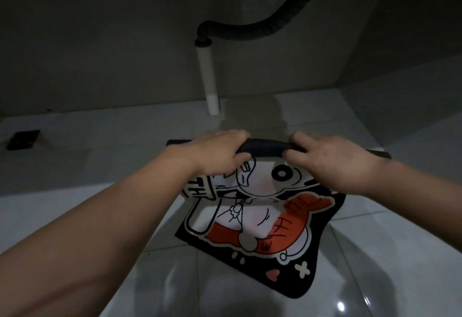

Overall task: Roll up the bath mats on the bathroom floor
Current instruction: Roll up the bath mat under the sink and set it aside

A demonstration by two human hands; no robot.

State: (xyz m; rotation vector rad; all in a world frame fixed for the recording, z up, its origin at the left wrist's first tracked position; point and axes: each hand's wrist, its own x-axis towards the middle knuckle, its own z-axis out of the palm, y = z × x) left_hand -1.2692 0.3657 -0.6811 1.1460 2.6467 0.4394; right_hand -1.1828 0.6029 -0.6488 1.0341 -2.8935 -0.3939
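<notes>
Both hands, left and right, grip the far, rolled edge of the cartoon-printed bath mat on the tiled floor. Rolling seems just begun; next, probably, turning the roll evenly toward the flat near end.

Black bath mat with orange-and-white cartoon print; white floor tiles; black hose.

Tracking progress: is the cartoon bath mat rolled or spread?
Cartoon bath mat partly rolled: left hand and right hand grip its rolled far edge; rest unrolled.
</notes>
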